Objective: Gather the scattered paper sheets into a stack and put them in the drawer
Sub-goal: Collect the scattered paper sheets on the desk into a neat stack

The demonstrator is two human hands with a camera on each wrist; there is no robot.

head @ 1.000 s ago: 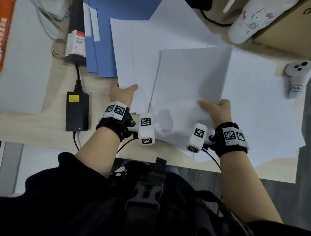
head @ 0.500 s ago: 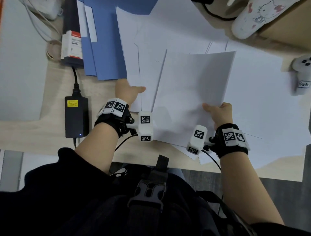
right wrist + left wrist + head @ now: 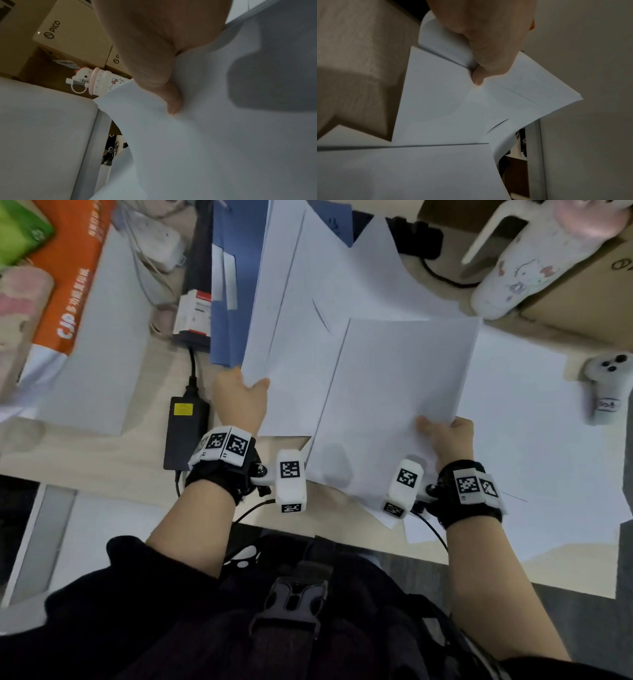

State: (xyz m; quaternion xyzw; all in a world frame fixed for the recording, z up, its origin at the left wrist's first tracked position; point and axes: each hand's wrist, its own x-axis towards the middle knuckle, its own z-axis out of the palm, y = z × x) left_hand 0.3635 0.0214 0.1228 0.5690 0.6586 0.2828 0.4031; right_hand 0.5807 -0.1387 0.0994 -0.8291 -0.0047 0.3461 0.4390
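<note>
Several white paper sheets lie fanned over the desk. My left hand (image 3: 241, 398) pinches the left bundle of sheets (image 3: 294, 347) at its near left corner, thumb on top; the left wrist view shows that hand (image 3: 486, 54) pinching a thin stack (image 3: 445, 108). My right hand (image 3: 445, 436) grips the top right sheet (image 3: 397, 405) at its near right corner and lifts it off the desk; in the right wrist view the thumb (image 3: 171, 102) presses on that sheet (image 3: 205, 148). More sheets (image 3: 534, 446) lie flat to the right. No drawer shows.
A black power brick (image 3: 185, 433) lies left of my left hand. Blue folders (image 3: 236, 285) lie under the sheets at the back. A white cartoon bottle (image 3: 524, 268) and cardboard boxes (image 3: 589, 289) stand back right, a white controller (image 3: 606, 385) at right, an orange paper pack (image 3: 72, 278) at left.
Both hands have risen and moved away from me with the sheets, and the view has tilted up to show more of the desk's back.
</note>
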